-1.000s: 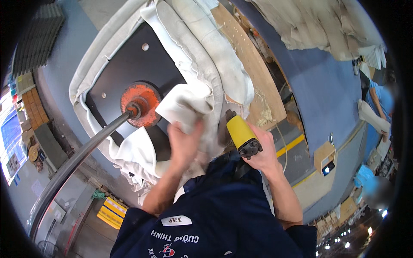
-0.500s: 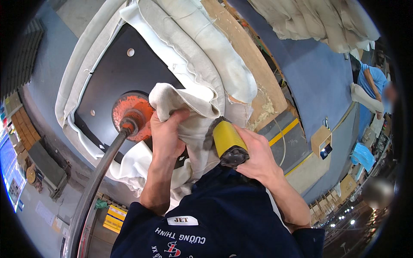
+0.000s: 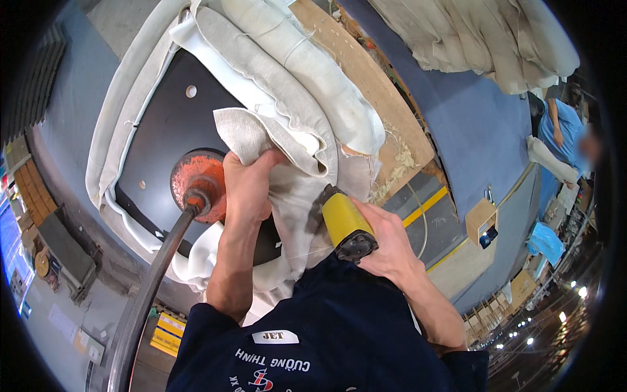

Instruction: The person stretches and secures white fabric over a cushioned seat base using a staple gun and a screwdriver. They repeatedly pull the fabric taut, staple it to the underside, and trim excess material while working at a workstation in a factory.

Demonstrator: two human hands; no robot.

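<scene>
My left hand [image 3: 251, 183] is closed round a gathered fold of light grey upholstery fabric [image 3: 241, 134], pulling it up over the padded edge. In my right hand [image 3: 388, 238] is a yellow staple gun [image 3: 346, 222] with a black end cap. Its nose points at the fabric just right of my left hand; whether it touches the cloth I cannot tell. Under both hands lies a cushioned piece with thick padded rolls [image 3: 294, 52] around a black panel [image 3: 189, 111]. A worn orange disc [image 3: 196, 176] on a bent metal bar [image 3: 153, 274] rests against that panel.
A wooden board [image 3: 385, 124] with frayed cloth borders the piece on the right. Beyond it stands a blue surface [image 3: 470, 111] with draped beige fabric [image 3: 490, 39]. A small wooden box [image 3: 481, 222] is farther right, and a person in blue [image 3: 562, 130] handles a pale piece.
The staple gun has dropped slightly toward me, away from the padded edge. My left hand has shifted a little left, and the fabric fold stands higher and further left.
</scene>
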